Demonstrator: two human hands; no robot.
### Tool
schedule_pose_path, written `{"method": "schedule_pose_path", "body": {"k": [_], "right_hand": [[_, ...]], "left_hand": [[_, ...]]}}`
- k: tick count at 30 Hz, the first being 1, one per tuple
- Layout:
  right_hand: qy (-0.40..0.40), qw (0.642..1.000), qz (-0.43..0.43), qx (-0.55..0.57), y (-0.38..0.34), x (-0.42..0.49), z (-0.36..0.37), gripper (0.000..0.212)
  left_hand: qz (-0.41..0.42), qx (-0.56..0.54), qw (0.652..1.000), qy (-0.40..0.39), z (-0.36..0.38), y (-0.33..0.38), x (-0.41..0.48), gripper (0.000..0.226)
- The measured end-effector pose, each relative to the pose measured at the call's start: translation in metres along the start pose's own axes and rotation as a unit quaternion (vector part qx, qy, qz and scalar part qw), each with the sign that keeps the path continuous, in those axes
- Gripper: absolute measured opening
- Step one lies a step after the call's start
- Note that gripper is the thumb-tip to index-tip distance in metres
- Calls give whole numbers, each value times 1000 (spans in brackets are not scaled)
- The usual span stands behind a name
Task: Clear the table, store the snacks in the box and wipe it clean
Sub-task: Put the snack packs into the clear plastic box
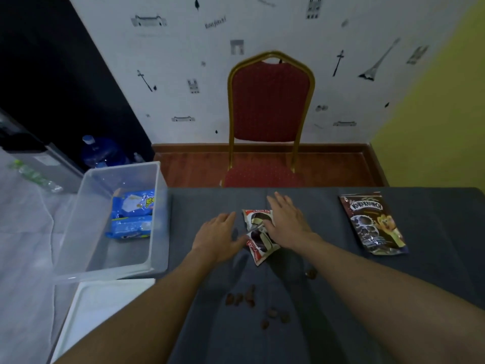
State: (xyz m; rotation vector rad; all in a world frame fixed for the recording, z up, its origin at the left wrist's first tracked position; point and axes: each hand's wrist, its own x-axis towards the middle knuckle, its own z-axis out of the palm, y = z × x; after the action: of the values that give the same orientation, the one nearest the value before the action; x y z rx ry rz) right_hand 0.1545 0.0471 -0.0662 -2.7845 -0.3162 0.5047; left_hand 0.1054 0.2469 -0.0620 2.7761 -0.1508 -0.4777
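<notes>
Two small red-and-white snack packets (258, 233) lay overlapping on the grey tablecloth (328, 298), right between the hands. The right hand (286, 222) rested flat and open-fingered on their right edge; the left hand (217, 233), also spread open, touched their left side, gripping nothing. Brown crumbs (252, 300) were scattered nearer the person than the hands. A Koko Krunch bag (372, 223) lay well right of the right hand. Left of the left hand stood the clear box (157, 200) holding blue packets (132, 216).

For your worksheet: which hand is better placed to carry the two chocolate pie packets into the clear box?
Probably the left hand: it flanks the packets on the side nearest the box.
</notes>
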Motion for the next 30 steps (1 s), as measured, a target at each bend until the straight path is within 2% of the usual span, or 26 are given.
{"method": "schedule_pose_path", "body": {"k": [5, 9, 12, 19, 21, 25, 30], "right_hand": [[-52, 996, -63, -23, 14, 19, 22, 77], [-81, 991, -99, -28, 23, 33, 29, 75], [-71, 990, -118, -13, 30, 36, 32, 71], [-44, 996, -78, 18, 26, 32, 32, 65], [-35, 997, -58, 43, 24, 28, 31, 61], [-19, 996, -30, 81, 21, 22, 23, 59], [8, 996, -35, 81, 8, 14, 5, 67]], "left_hand": [[-60, -122, 990, -29, 49, 17, 5, 64], [-72, -128, 989, 12, 68, 22, 13, 47], [-72, -169, 983, 6, 69, 23, 23, 37], [-73, -179, 981, -13, 61, 22, 27, 16], [-83, -184, 979, -9, 55, 20, 24, 20], [-100, -194, 975, 28, 34, 11, 14, 23], [-93, -217, 967, 96, 3, 2, -4, 20]]}}
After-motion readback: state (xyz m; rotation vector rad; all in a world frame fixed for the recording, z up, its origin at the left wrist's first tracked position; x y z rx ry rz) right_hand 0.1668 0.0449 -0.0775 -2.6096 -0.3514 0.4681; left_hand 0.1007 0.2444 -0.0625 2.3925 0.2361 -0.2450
